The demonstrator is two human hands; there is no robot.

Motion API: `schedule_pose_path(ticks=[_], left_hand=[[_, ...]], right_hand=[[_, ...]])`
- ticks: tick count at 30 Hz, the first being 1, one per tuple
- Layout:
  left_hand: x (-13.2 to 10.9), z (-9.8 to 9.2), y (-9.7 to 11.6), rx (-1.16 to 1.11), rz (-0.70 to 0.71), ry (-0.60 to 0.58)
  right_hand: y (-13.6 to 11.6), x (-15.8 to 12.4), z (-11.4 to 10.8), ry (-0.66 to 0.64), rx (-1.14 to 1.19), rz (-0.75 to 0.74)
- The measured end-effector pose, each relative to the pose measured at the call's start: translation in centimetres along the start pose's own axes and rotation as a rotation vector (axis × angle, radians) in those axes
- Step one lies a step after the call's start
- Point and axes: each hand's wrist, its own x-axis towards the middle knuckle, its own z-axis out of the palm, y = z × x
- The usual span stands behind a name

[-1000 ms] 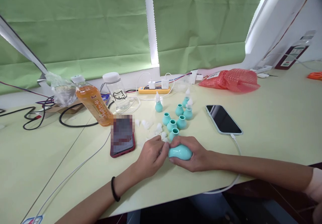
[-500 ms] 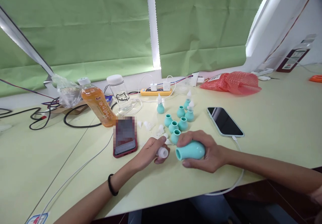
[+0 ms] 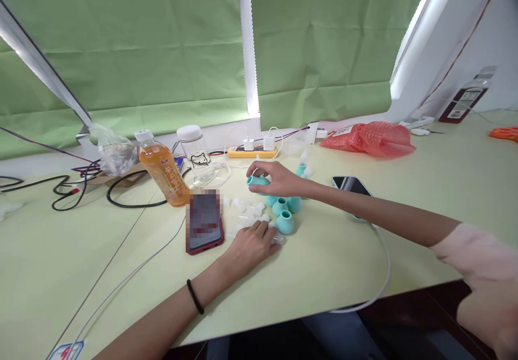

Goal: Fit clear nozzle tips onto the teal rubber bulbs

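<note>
In the head view my right hand (image 3: 277, 179) is closed around a teal rubber bulb (image 3: 256, 181), its open neck facing left, above the back of the bulb group. Near the front, my left hand (image 3: 253, 244) rests low on the table, its fingers curled over a clear plastic piece (image 3: 280, 238). Beside those fingertips stands another teal bulb (image 3: 285, 223), mouth up. Several more teal bulbs (image 3: 280, 205) stand behind it, partly hidden by my right forearm. Small white and clear plastic pieces (image 3: 243, 204) lie loose behind my left hand.
A red-cased phone (image 3: 205, 222), an orange drink bottle (image 3: 164, 171) and a clear cup (image 3: 198, 155) stand left. A yellow power strip (image 3: 251, 152) lies at the back. A second phone (image 3: 352, 184), its white cable (image 3: 388, 263) and red bubble wrap (image 3: 370, 138) lie right.
My right hand has carried the teal bulb back and left, over the others. My left hand has turned palm down and lowered to the table with the clear plastic piece.
</note>
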Motion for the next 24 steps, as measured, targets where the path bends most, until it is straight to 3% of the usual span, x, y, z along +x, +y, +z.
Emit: schedule_pose_path(ticks=[3,11,15,18,20,24], left_hand=[[-0.1,-0.4,0.0,-0.029,-0.043,0.004],[-0.5,-0.1,0.1,-0.106,-0.064,0.105],[-0.3,0.1,0.1,-0.079,-0.074,0.132],[-0.2,0.2,0.0,-0.063,-0.117,0.161],[-0.3,0.4,-0.1,-0.069,-0.133,0.191],[-0.5,0.5,-0.1,-0.082,-0.142,0.236]], right_hand=[[1.0,0.9,1.1,-0.093,-0.159,0.060],[3.0,1.7,2.7,-0.097,-0.308,0.109],[3.1,2.2,1.7,0.000,-0.365,0.138],[3.2,2.6,0.7,0.072,-0.536,0.201],[3.4,2.7,0.5,0.006,-0.618,0.269],[4.4,2.9,1.5,-0.143,-0.566,0.314]])
